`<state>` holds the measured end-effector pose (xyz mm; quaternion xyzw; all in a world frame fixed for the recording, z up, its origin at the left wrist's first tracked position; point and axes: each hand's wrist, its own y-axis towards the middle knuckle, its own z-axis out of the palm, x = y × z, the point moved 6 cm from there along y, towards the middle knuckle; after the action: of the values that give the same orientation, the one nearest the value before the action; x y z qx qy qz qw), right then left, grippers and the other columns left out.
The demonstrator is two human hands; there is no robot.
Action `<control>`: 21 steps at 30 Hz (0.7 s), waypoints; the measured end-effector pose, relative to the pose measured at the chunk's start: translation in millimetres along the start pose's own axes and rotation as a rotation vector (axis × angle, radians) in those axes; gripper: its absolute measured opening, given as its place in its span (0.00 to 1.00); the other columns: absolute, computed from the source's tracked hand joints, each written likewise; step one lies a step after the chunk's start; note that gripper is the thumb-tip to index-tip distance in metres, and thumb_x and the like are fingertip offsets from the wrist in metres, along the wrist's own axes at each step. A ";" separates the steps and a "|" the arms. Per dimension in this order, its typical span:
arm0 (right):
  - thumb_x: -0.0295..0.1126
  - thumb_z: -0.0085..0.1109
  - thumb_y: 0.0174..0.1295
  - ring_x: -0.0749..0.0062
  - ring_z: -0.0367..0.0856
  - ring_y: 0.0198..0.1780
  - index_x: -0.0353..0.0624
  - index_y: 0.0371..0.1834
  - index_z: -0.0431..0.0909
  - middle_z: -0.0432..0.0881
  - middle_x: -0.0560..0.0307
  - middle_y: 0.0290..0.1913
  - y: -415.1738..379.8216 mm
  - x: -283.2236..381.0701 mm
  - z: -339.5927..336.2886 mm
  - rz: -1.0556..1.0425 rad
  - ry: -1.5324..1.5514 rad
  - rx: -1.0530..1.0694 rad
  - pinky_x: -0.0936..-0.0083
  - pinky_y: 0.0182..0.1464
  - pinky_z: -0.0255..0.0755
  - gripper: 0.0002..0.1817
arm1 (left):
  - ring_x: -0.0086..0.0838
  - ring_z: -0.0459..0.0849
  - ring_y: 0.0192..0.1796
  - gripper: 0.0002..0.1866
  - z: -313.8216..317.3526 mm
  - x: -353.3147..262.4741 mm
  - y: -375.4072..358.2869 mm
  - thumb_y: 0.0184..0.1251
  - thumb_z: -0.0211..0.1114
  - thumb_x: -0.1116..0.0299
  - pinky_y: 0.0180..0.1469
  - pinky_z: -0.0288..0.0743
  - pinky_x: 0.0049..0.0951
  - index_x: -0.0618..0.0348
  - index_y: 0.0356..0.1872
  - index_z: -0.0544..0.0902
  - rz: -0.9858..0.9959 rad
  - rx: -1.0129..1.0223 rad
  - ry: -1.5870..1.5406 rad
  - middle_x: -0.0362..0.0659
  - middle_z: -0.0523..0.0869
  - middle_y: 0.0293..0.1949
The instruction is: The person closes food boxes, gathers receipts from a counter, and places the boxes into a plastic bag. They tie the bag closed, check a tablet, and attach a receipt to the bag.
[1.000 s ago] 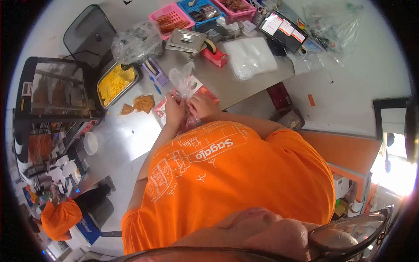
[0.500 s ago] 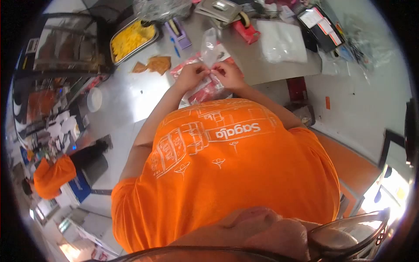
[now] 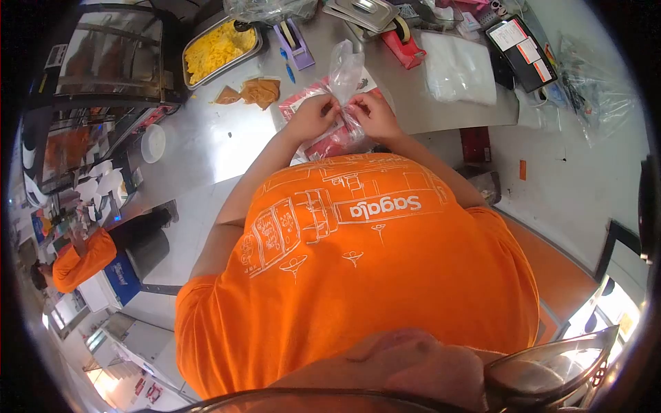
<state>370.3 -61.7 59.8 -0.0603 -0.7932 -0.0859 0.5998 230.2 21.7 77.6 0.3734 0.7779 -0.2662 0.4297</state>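
A: In the head view, what are the hands doing with that clear plastic bag [image 3: 344, 69]?

B: Both pinch its neck. The left hand [image 3: 311, 117] and the right hand [image 3: 375, 113] meet just above the steel surface [image 3: 220, 138], each grip closed on the bag, so the loose top stands up between them while the filled part, which looks reddish, hangs low against the orange shirt [image 3: 358, 275].

A: Why so close to the body?

B: Likely for control; the bag sits over red packets [image 3: 323, 141] lying on the surface, right at its near edge.

A: And the rest?

B: A tray of yellow food [image 3: 219, 49] lies beyond the left hand, with two small brown filled bags [image 3: 251, 91] between the tray and the hands. A purple tape dispenser [image 3: 295, 43] and a red one [image 3: 403, 47] stand beyond the bag, within reach. A stack of clear bags [image 3: 458, 69] lies to the right. A second person in orange [image 3: 76, 265] is far off at lower left.
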 end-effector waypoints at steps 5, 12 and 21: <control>0.27 0.59 0.65 0.70 0.82 0.37 0.38 0.43 0.78 0.83 0.54 0.37 0.0 -2.7 0.7 0.000 -0.027 -0.019 0.73 0.42 0.75 0.06 | 0.22 0.77 0.35 0.06 -0.6 -3.7 -1.2 0.69 0.61 0.71 0.41 0.73 0.26 0.64 0.39 0.79 -0.031 0.008 0.023 0.42 0.81 0.31; 0.27 0.59 0.64 0.68 0.82 0.36 0.38 0.43 0.78 0.83 0.53 0.37 -0.5 5.5 0.0 -0.027 -0.066 -0.036 0.71 0.42 0.75 0.06 | 0.23 0.78 0.35 0.07 2.4 6.6 -0.4 0.70 0.61 0.70 0.41 0.73 0.27 0.64 0.40 0.79 -0.013 0.011 0.013 0.42 0.82 0.32; 0.26 0.58 0.64 0.68 0.81 0.37 0.39 0.42 0.78 0.82 0.54 0.36 1.7 -4.7 -2.0 -0.068 -0.136 -0.071 0.72 0.42 0.73 0.06 | 0.22 0.78 0.35 0.07 0.7 3.1 -2.1 0.71 0.61 0.69 0.41 0.73 0.26 0.64 0.40 0.79 -0.039 -0.014 -0.015 0.42 0.82 0.31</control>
<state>373.8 -60.4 55.9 -0.0601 -0.8301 -0.1299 0.5390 227.8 21.0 74.8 0.3530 0.7838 -0.2717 0.4327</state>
